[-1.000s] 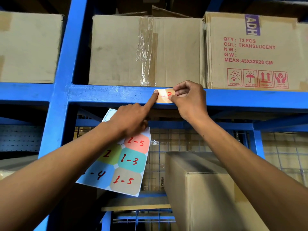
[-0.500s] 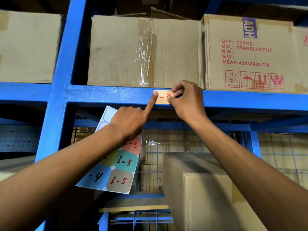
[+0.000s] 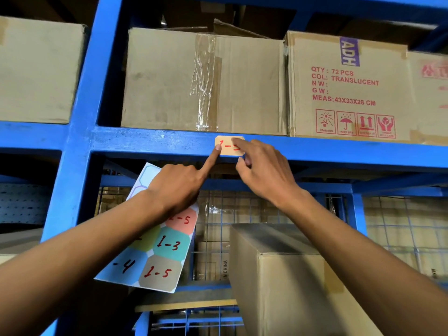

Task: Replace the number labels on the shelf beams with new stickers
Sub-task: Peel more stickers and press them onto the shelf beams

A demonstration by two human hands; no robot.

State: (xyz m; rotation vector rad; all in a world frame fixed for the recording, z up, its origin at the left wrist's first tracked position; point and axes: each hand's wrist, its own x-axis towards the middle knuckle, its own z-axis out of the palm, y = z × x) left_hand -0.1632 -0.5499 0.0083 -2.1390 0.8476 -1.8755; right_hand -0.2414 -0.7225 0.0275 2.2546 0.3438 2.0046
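A beige sticker with red handwriting is stuck on the front of the blue shelf beam. My left hand presses its index fingertip on the sticker's left edge, while its other fingers grip a sticker sheet that hangs below. The sheet shows coloured labels reading 1-5, 1-3 and -4. My right hand lays its index finger across the sticker's right part and hides the last digit. Its thumb sits at the beam's lower edge.
Cardboard boxes stand on the shelf right above the beam, one printed with red text. Another box juts out on the lower level under my right arm. A blue upright rises at the left. Wire mesh backs the lower shelf.
My right hand has stopped pinching the sticker's right edge and now presses its index finger flat on it. The sticker lies flat on the beam. My left fingertip has stayed on the left edge.
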